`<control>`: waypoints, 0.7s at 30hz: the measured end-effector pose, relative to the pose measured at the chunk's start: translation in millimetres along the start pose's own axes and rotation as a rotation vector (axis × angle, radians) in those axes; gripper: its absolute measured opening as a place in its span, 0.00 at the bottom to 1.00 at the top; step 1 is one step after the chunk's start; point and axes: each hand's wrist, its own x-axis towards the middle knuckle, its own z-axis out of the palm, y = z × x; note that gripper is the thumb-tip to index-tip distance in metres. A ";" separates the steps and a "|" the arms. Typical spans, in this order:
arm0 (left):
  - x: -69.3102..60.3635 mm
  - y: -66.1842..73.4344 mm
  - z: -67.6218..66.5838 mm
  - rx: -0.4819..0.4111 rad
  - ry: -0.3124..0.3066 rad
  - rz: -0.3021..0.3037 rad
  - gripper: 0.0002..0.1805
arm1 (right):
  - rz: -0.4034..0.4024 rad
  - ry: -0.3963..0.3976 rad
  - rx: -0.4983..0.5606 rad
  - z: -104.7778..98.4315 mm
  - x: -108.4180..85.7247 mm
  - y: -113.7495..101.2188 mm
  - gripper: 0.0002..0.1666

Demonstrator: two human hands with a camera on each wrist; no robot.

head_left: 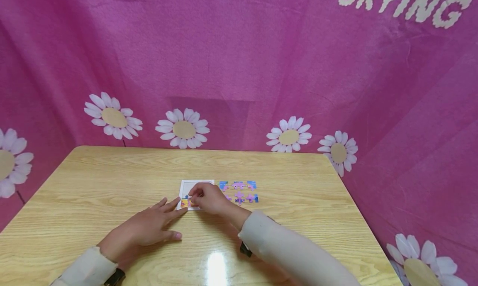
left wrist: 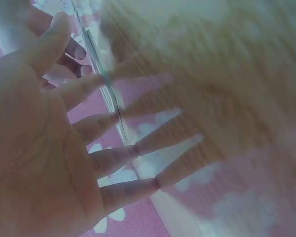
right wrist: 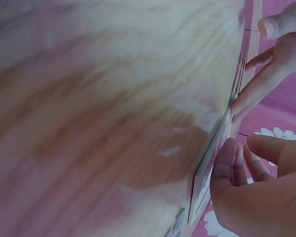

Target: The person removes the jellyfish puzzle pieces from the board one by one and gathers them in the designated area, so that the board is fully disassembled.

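Note:
A small white puzzle frame (head_left: 179, 195) lies on the table with colourful pieces (head_left: 184, 203) in its lower left part. Straight, spread fingers of my left hand (head_left: 147, 227) touch its left and lower edge; the left wrist view shows the palm (left wrist: 34, 143) and fingertips down on the surface. Over the lower right part of the frame is my right hand (head_left: 212, 199), fingers bent and thumb near the index finger. In the right wrist view this hand (right wrist: 259, 190) has its fingertips close to the frame (right wrist: 203, 173); whether a piece is between them is hidden.
Several loose puzzle pieces (head_left: 238, 185) lie in two rows just right of the frame, the lower row partly behind my right hand. The wooden table (head_left: 298, 219) reaches back to a pink curtain (head_left: 231, 62) with white flowers.

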 end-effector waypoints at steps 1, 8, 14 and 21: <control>0.0 -0.1 0.3 0.002 0.003 0.005 0.43 | 0.002 0.000 0.001 1.8 0.7 0.0 0.06; 0.1 -0.5 1.0 0.005 0.018 0.023 0.43 | 0.008 0.017 -0.060 7.7 3.6 0.7 0.05; -1.4 1.8 0.0 -0.006 0.017 0.020 0.42 | 0.008 0.041 -0.144 9.8 5.3 0.3 0.07; -1.0 1.0 0.8 0.009 0.024 0.025 0.43 | 0.031 0.044 -0.213 12.3 6.5 -2.0 0.10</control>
